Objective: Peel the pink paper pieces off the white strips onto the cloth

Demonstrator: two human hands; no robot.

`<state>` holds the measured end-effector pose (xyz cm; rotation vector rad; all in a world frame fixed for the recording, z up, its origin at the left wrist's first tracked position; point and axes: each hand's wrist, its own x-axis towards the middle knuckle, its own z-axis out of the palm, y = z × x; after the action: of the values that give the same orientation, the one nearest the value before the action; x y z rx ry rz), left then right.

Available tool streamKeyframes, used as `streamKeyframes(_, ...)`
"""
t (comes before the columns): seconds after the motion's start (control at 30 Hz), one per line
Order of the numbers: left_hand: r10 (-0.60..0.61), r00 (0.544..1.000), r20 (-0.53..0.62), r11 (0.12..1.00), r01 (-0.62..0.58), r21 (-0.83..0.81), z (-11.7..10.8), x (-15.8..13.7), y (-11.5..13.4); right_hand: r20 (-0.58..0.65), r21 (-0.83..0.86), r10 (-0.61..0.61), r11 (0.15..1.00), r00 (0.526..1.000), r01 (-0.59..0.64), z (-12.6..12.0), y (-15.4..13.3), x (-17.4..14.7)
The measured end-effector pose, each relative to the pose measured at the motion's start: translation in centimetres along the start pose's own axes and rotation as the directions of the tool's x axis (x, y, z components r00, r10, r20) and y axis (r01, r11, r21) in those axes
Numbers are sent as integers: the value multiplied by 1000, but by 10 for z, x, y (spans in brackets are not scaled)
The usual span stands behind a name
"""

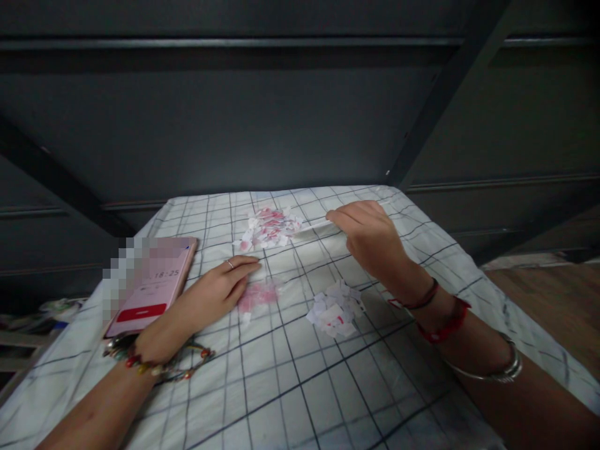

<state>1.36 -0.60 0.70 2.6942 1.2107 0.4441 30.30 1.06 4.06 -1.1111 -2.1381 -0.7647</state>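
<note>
My right hand (372, 240) is closed in a pinch round a thin white stick-like tool (315, 229). The tool's far end reaches the right edge of a heap of torn white and pink paper scraps (272, 226); its exact kind I cannot make out. With fingers stretched out, my left hand (215, 290) lies on the cloth, holding nothing. Beside its fingertips is a small pile of pink, filmy scraps (257, 297), partly hidden by the hand. A third pile, mostly white paper scraps (335, 309), sits below my right hand, with a red mark on one piece.
A pink-framed phone (152, 284) with a lit screen lies at the left, next to my left wrist. White checked cloth (281, 387) covers the table. Behind its far edge stands a dark panel wall (253, 125). A small red-edged piece (391, 300) lies near my right wrist.
</note>
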Motion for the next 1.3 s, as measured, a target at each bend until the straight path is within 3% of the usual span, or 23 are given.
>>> streamKeyframes(0.3,-5,1000,-17,1000,5,-19,-1,0,1,32,-2,17,1000,999,-17,2,6,-2)
streamKeyframes(0.47,-16,1000,4,1000,16,-9,-1,0,2,-43,-9,32,999,999,-33,-5,6,-2)
streamKeyframes(0.77,-20,1000,-1,1000,20,-22,-1,2,3,109,20,-54,998,993,52,-8,-4,2)
streamKeyframes(1.1,-15,1000,4,1000,15,-10,0,1,1,42,-33,-134,990,990,135,-17,-2,6)
streamKeyframes(1.3,-14,1000,18,1000,14,4,0,0,0,47,-12,-98,995,994,99,-22,1,6)
